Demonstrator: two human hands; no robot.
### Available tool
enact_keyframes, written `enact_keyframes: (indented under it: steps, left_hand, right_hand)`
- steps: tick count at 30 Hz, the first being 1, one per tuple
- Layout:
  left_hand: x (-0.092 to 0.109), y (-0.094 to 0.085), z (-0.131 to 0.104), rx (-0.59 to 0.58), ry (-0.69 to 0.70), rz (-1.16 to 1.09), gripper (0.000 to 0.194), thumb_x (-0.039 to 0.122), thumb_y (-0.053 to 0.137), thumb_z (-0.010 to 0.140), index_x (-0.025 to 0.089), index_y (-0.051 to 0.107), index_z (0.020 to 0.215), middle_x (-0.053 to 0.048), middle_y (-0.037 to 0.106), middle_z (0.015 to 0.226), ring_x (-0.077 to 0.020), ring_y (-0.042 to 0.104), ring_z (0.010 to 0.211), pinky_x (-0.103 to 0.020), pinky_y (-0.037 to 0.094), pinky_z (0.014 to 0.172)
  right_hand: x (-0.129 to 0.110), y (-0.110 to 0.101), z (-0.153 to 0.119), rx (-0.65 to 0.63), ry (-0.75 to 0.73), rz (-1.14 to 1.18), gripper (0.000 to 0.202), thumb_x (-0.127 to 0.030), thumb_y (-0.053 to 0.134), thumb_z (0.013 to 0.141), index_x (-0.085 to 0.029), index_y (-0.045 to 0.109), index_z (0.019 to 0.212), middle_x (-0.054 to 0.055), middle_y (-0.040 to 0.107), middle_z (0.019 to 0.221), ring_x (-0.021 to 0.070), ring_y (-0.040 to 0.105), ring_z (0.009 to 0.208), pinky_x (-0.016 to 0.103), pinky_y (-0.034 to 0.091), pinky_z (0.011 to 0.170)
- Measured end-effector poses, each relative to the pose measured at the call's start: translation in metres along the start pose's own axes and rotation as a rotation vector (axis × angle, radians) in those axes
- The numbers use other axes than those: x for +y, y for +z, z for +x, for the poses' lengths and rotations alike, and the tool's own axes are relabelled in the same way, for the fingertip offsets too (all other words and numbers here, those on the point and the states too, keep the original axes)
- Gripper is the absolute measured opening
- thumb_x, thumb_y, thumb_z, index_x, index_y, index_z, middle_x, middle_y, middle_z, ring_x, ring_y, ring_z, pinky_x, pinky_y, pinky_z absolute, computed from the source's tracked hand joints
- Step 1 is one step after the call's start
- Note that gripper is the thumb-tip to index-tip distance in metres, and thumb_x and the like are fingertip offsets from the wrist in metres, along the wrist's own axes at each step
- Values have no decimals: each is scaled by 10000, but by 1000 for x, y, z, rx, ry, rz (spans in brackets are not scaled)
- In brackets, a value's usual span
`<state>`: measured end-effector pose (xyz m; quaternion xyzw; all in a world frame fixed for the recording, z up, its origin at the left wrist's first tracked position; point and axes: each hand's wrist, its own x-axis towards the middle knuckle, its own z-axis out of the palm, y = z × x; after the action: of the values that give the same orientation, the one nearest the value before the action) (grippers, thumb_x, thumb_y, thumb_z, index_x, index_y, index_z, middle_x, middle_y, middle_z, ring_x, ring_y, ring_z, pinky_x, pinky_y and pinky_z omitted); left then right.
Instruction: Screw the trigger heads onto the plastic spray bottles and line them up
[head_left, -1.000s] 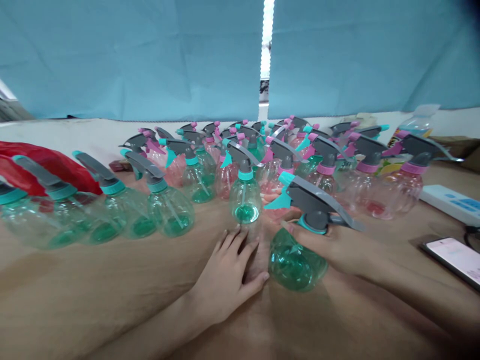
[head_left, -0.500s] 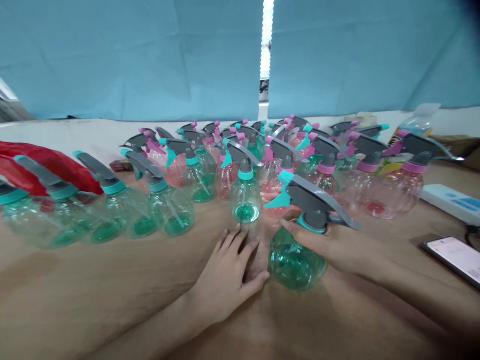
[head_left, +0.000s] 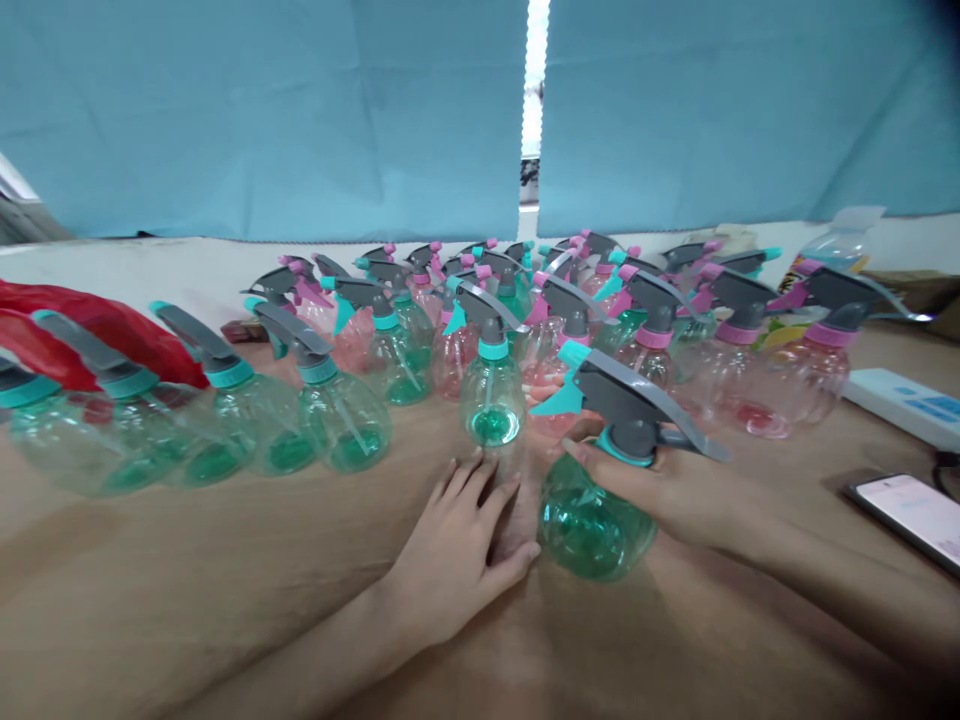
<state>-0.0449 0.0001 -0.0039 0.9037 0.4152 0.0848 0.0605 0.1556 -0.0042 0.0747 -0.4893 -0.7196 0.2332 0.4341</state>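
Note:
My right hand is wrapped round the neck of a green spray bottle with a grey and turquoise trigger head. The bottle leans slightly, its nozzle to the left; whether its base touches the table cannot be told. My left hand lies palm down on the wooden table, fingers spread, holding nothing. Just beyond its fingertips stands another green spray bottle, upright.
Several green spray bottles stand in a row on the left, before a red plastic bag. Pink spray bottles and green ones crowd the back. At right are a phone, a white power strip and a clear plastic bottle.
Almost nothing differs. The view has shifted very slightly, while both hands and the held spray bottle keep their places.

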Motion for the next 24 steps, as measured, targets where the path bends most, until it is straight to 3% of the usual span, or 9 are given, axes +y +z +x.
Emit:
enact_keyframes:
  steps: [16,20,22,24]
  left_hand:
    - [-1,0,-1,-5,12,32,597,500,511,898,177,413,1391,-150,378,1452,-337,294,1350,-553,282,1057]
    - [-1,1,0,-4,10,33,594,495,522,893,184,416,1388,-145,387,1447,-333,302,1347,-544,282,1061]
    - [0,1,0,-5,8,33,590,490,527,892,183,421,1384,-147,387,1446,-333,301,1347,-543,275,1064]
    - [0,1,0,-2,8,29,583,479,535,890,182,426,1379,-148,390,1444,-333,311,1342,-541,272,1066]
  right_hand:
    - [-2,1,0,12,38,-26,86,-288,485,652,-252,525,719,12,597,668,186,588,595,331,511,554]
    - [0,0,-1,15,57,19,198,-269,492,619,-246,516,814,14,604,710,196,614,639,333,525,593]
    - [-2,-1,0,-3,58,56,251,-245,488,614,-249,514,864,-1,607,718,185,619,650,317,529,612]
    - [-6,-1,2,-44,64,86,179,-233,473,629,-254,516,801,-16,599,681,165,616,627,285,520,579]
